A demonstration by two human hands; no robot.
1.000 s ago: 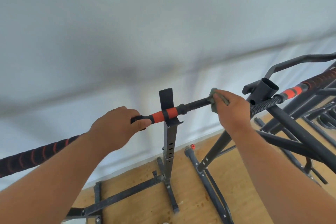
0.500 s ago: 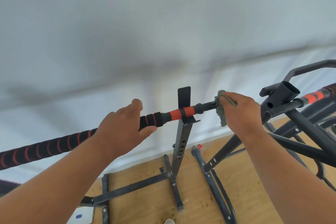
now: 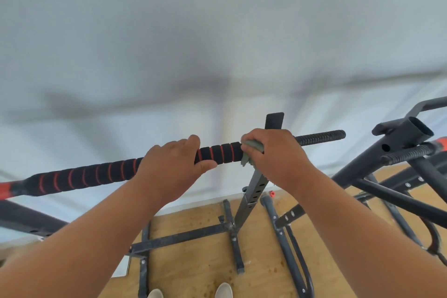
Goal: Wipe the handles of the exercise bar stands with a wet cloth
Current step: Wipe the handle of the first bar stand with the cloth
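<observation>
Head view: we see both hands on the bar [image 3: 92, 174], which runs from low left to upper right across a dark upright stand [image 3: 254, 191]. Left hand [image 3: 169, 167] has its fingers [image 3: 191, 140] curled over the top of the black foam handle [image 3: 217, 152] with the thumb underneath, so it grips the handle. Right hand [image 3: 278, 157] sits just beside it on the same bar, fingers wrapped down around a grey-green cloth [image 3: 251, 150] bunched against the bar where the foam ends; only a crumpled edge of the cloth shows under the hand, and we cannot tell whether it is wet. Short stretch of red-ringed foam shows between the two hands. Past the right hand the bare threaded end [image 3: 319, 136] of the bar sticks out free.

Wooden floor [image 3: 200, 268] below, speckled with darker spots. Stand base rails [image 3: 179, 237] lie flat on it. Second dark frame [image 3: 387, 172] at right, with an open tube end on top and another threaded bar lying across it. White wall [image 3: 217, 31] fills the upper part, with soft shadows on it. Two light shoe tips [image 3: 223, 290] at the bottom edge.
</observation>
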